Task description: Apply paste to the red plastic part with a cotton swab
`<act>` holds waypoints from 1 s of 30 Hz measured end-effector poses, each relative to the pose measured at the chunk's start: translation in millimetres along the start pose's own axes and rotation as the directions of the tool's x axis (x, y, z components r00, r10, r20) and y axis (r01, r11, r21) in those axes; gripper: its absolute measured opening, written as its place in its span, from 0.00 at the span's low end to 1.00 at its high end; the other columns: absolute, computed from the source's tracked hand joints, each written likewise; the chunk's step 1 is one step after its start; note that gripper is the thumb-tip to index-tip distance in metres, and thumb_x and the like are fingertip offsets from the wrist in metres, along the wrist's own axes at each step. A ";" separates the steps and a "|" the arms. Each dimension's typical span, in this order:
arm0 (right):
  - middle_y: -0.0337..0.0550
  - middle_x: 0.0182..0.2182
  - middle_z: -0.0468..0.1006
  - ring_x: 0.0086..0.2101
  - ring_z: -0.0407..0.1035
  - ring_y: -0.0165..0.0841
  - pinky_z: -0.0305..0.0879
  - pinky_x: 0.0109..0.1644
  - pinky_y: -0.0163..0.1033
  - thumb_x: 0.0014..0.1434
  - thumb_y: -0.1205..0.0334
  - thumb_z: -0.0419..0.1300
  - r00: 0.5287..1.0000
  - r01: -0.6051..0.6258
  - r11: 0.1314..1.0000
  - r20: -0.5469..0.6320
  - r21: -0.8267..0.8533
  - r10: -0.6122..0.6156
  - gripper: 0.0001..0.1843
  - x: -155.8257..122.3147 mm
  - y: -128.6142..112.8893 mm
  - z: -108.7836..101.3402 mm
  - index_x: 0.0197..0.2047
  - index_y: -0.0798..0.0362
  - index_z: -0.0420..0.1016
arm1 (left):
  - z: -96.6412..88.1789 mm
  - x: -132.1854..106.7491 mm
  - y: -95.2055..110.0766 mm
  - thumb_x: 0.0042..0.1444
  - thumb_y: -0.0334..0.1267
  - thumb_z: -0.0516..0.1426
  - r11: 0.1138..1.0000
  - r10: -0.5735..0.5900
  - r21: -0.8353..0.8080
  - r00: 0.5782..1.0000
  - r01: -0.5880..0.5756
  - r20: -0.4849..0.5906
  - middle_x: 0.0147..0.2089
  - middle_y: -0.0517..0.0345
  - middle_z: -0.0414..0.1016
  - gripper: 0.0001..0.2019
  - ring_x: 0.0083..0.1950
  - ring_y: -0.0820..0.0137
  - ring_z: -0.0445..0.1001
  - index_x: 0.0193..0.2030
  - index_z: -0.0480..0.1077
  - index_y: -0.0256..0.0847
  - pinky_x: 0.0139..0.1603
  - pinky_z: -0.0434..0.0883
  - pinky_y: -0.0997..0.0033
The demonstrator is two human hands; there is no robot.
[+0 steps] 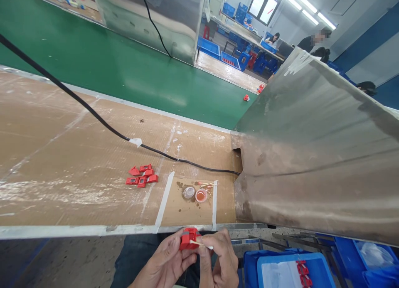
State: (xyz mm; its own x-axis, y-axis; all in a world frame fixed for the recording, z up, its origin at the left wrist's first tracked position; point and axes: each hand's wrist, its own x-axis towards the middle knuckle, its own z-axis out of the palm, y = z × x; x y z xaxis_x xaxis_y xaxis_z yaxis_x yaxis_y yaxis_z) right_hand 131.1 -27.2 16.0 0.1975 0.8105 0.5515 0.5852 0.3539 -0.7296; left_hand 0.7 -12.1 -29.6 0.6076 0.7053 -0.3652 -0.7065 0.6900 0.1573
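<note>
A seated person's left hand (166,263) grips a small red plastic part (188,239) just below the near edge of the brown surface (62,155), fingers clenched around its sides, while the right hand (220,259) pinches a thin cotton swab (201,243) whose tip touches the part's face. On the surface, near its front edge and framed by two strips of white tape (164,200), stand a clear round dish (188,192) and, touching it on the right, a round dish of orange liquid (201,195), with a few swabs (207,184) lying just behind them. To the left of the tape lies a cluster of red parts (142,175). A black cable (93,113) runs diagonally across the surface, taped down at one spot, toward a slanted metal panel (311,155) at the right edge. Beyond the far edge runs a green conveyor belt (109,59). A blue bin (293,269) holding more red parts sits low at the person's right, and other workers sit at benches in the far background.
</note>
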 end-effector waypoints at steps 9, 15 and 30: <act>0.44 0.36 0.85 0.34 0.77 0.38 0.71 0.37 0.43 0.69 0.79 0.56 0.999 0.042 0.999 0.024 0.014 -0.042 0.17 0.2 -0.2 -5.6 0.52 0.49 0.77 | -0.8 -0.1 1.5 0.58 0.47 0.73 1.000 0.017 0.013 1.000 -0.017 0.003 0.50 0.50 0.91 0.17 0.51 0.62 0.87 0.52 0.87 0.47 0.54 0.80 0.71; 0.43 0.33 0.85 0.31 0.75 0.36 0.69 0.35 0.42 0.74 0.73 0.57 0.992 0.080 0.997 -0.100 0.012 -0.078 0.11 -5.4 5.8 4.8 0.48 0.50 0.79 | -11.0 1.0 0.1 0.62 0.47 0.71 0.999 0.029 0.019 0.998 -0.030 0.047 0.53 0.47 0.90 0.17 0.54 0.62 0.86 0.54 0.86 0.44 0.57 0.80 0.70; 0.44 0.33 0.87 0.28 0.77 0.36 0.68 0.33 0.43 0.73 0.72 0.59 0.984 0.099 0.995 -0.152 0.007 -0.097 0.10 -10.8 7.7 14.1 0.46 0.50 0.80 | -15.7 0.9 -2.6 0.60 0.47 0.72 0.999 0.044 0.007 0.999 -0.044 -0.024 0.56 0.46 0.89 0.18 0.55 0.61 0.85 0.54 0.85 0.43 0.60 0.80 0.64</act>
State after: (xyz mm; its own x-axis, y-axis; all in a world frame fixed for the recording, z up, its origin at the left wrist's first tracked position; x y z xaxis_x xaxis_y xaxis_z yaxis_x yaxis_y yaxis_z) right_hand 122.4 -26.6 -1.3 0.2571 0.6922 0.6743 0.5966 0.4352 -0.6743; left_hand -2.6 -15.8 -44.7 0.5666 0.7311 -0.3801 -0.7302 0.6592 0.1794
